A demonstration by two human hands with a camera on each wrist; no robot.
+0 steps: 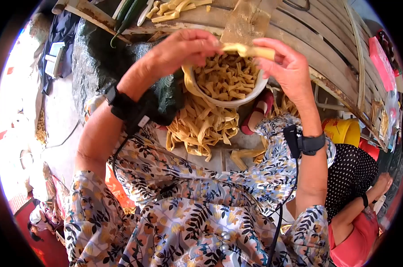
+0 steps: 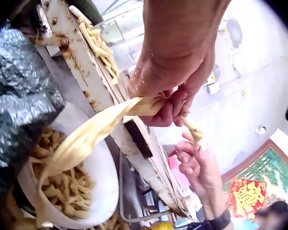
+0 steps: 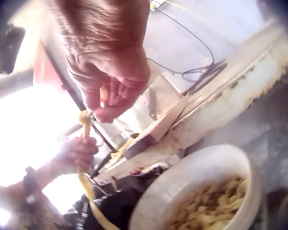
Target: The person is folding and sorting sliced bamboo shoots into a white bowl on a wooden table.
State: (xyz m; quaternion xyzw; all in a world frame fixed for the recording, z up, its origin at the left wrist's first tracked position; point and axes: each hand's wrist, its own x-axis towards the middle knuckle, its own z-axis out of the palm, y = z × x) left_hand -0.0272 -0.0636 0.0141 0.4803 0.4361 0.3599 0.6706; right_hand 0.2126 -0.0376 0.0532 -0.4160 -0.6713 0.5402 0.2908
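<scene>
A soft pale yellow strip [image 1: 261, 52], resembling bean curd skin, stretches between both hands above a white bucket [image 1: 232, 104]. My left hand [image 1: 186, 46] pinches one part of it, and in the left wrist view a long tail of the strip [image 2: 93, 132] hangs down past the bucket. With thumb and fingers my right hand [image 1: 290, 66] grips the other end, near a knot [image 3: 84, 117] seen in the right wrist view. Inside the bucket lie many short knotted pieces [image 1: 223, 82]. Loose long strips [image 1: 203, 127] are heaped on the floor below it.
A slatted wooden bench [image 1: 330, 35] with a rusty edge runs behind the bucket. More knotted pieces [image 1: 175, 10] and a cucumber [image 1: 129, 18] lie on it. Dark plastic sheeting [image 1: 168, 98] is left of the bucket. A yellow bucket [image 1: 341, 131] and a person in red [image 1: 355, 242] are at right.
</scene>
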